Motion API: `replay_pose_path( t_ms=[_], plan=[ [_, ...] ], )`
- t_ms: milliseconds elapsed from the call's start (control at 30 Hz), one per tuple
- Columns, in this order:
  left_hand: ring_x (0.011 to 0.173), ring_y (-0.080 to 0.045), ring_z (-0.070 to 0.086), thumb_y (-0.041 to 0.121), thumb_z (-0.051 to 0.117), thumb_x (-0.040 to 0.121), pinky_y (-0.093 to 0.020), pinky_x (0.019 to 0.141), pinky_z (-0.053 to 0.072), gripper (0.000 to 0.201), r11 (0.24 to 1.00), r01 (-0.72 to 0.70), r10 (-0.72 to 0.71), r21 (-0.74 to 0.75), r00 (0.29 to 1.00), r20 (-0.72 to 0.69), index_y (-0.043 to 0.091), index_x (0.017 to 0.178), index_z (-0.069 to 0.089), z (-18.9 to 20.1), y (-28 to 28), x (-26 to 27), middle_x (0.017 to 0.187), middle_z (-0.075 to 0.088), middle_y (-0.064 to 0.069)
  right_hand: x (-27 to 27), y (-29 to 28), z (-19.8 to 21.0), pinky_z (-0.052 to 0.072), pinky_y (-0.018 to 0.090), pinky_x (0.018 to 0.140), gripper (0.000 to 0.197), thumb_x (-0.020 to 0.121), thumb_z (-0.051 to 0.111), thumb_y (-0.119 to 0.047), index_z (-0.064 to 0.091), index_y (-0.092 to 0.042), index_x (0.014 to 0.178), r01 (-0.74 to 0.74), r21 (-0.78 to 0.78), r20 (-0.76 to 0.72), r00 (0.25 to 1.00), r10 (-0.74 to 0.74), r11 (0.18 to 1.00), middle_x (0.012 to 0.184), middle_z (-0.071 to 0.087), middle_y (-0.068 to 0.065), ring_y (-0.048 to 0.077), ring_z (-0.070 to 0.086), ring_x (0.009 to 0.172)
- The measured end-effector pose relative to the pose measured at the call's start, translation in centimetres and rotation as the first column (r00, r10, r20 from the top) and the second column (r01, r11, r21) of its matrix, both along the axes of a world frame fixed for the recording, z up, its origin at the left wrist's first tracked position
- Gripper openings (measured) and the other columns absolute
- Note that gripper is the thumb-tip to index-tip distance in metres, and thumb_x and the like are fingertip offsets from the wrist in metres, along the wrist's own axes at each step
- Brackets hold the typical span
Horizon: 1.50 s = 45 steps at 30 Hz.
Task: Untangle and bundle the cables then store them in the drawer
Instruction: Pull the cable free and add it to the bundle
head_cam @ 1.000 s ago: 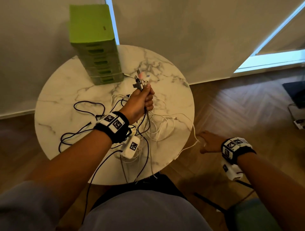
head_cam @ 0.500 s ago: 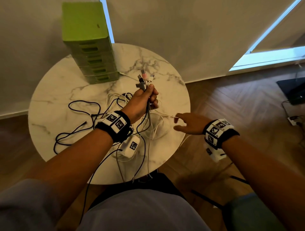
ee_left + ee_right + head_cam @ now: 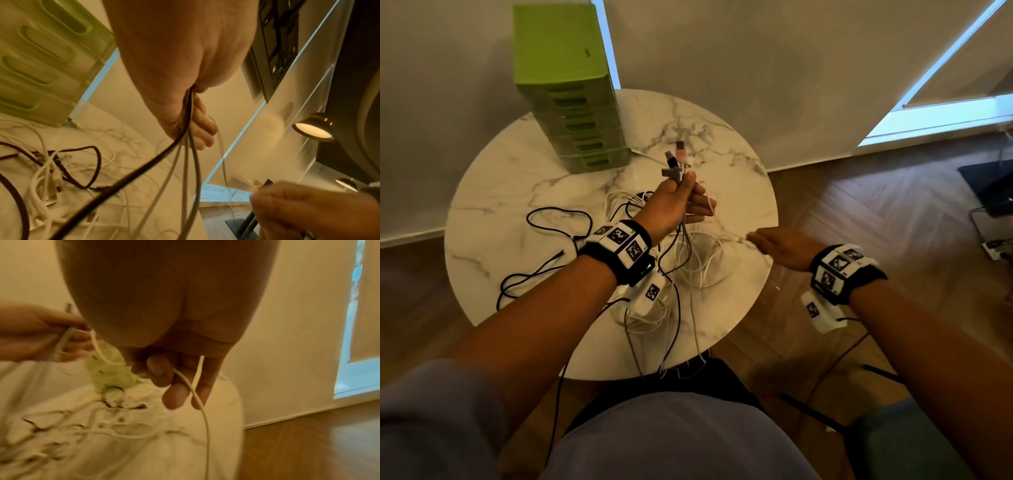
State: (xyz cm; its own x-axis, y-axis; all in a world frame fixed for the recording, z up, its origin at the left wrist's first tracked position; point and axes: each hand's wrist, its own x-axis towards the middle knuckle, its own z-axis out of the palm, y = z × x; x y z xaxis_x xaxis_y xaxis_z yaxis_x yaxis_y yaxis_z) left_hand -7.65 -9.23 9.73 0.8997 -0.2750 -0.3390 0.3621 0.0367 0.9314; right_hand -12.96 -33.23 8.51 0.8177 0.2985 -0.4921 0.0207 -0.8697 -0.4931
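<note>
Above the marble surface [image 3: 493, 192], left grip [image 3: 671, 205] fisted round a bunch of cable ends [image 3: 677, 161], right grip [image 3: 780, 245] pinching a white cable [image 3: 202, 412], loose cables [image 3: 544, 246] strewn below, green drawer unit [image 3: 571, 102] behind.

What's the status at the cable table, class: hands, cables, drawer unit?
Left hand grips gathered cable ends upright. Right hand pinches a white cable. Loose tangle remains on table. Green drawer unit shut.
</note>
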Motion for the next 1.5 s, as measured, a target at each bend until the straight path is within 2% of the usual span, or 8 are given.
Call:
replay_pose_path(
  t_ms=[167,300,567,767,933,1067,1333,1500],
  plan=[
    [0.049,-0.012,0.046,0.038,0.034,0.11,-0.025,0.053,0.037,0.041,0.993,-0.021,0.018,-0.12,0.999,-0.027,0.01,0.084,0.052,0.6,1.3,0.7,0.058,0.052,0.002,-1.1,-4.1,-0.2,0.041,0.027,0.09,0.029,0.103,0.048,-0.039,0.057,-0.017,0.121,-0.094,-0.403,-0.226,0.974,0.001,0.91,0.129,0.06,0.0,0.013,0.053,0.103],
    [0.047,-0.009,0.022,0.034,0.033,0.11,-0.024,0.052,0.02,0.043,0.939,0.068,-0.101,-0.336,0.992,-0.082,0.013,0.076,0.046,2.5,0.5,-0.1,0.051,0.026,0.007,-0.1,-0.5,0.5,0.018,0.022,0.114,0.099,0.084,0.075,-0.044,0.013,-0.022,0.158,0.004,-0.03,-0.019,1.0,-0.004,1.0,0.164,0.016,-0.001,0.015,0.022,0.148],
    [0.057,-0.013,0.03,0.034,0.035,0.107,-0.029,0.062,0.026,0.043,0.872,0.289,-0.317,-0.395,0.949,-0.005,0.018,0.068,0.038,6.4,2.0,-0.6,0.062,0.024,0.003,1.0,11.1,2.1,0.044,0.04,0.108,0.029,0.092,0.066,-0.044,0.076,-0.02,0.103,-0.027,0.457,-0.186,0.975,0.125,0.889,0.111,0.074,-0.003,0.014,0.065,0.111],
    [0.071,-0.025,0.055,0.033,0.033,0.107,-0.034,0.078,0.052,0.044,0.859,0.272,-0.308,-0.434,0.951,-0.012,0.018,0.066,0.04,7.8,7.8,1.2,0.055,0.036,0.003,2.0,7.8,2.3,0.052,0.058,0.095,0.026,0.092,0.057,-0.015,0.052,-0.009,0.066,0.256,0.483,-0.513,0.858,0.033,0.837,0.052,0.043,0.005,0.029,0.058,0.054],
    [0.053,-0.013,0.032,0.033,0.036,0.107,-0.031,0.064,0.043,0.045,0.784,-0.09,0.036,-0.615,0.994,-0.1,0.02,0.064,0.039,7.6,9.5,2.8,0.053,0.029,0.005,4.8,6.2,3.6,0.046,0.033,0.062,0.039,0.097,0.057,-0.045,0.051,-0.012,0.077,0.011,0.055,0.023,1.0,-0.013,0.998,0.067,0.053,0.008,0.029,0.061,0.066],
    [0.053,-0.011,0.028,0.035,0.037,0.109,-0.027,0.058,0.036,0.044,0.646,-0.376,0.373,-0.664,0.915,-0.155,0.018,0.069,0.044,6.6,10.1,4.4,0.056,0.028,0.005,4.4,7.8,1.9,0.049,0.041,0.076,0.041,0.096,0.059,-0.038,0.045,-0.015,0.126,-0.08,-0.049,0.392,0.915,0.093,0.996,0.112,0.057,0.014,0.035,0.059,0.097],
    [0.049,-0.005,0.023,0.031,0.042,0.108,-0.022,0.05,0.018,0.034,0.67,-0.623,0.608,-0.403,0.773,-0.183,0.025,0.075,0.041,1.6,9.9,6.4,0.057,0.029,0.01,-1.0,14.8,-3.5,0.044,0.039,0.097,0.083,0.095,0.049,-0.058,0.013,-0.015,0.156,-0.401,-0.166,0.165,0.889,0.427,0.901,0.138,0.042,0.011,0.027,0.049,0.116],
    [0.043,-0.005,0.018,0.033,0.039,0.107,-0.025,0.049,0.009,0.038,0.823,-0.503,0.427,-0.263,0.854,-0.297,0.025,0.07,0.035,-2.6,9.9,7.4,0.052,0.026,0.01,5.6,13.2,-2.4,0.049,0.043,0.09,0.087,0.092,0.006,-0.077,0.073,-0.022,0.096,-0.323,-0.005,0.13,0.938,0.321,0.946,0.102,0.067,0.002,0.019,0.06,0.095]
  ],
)
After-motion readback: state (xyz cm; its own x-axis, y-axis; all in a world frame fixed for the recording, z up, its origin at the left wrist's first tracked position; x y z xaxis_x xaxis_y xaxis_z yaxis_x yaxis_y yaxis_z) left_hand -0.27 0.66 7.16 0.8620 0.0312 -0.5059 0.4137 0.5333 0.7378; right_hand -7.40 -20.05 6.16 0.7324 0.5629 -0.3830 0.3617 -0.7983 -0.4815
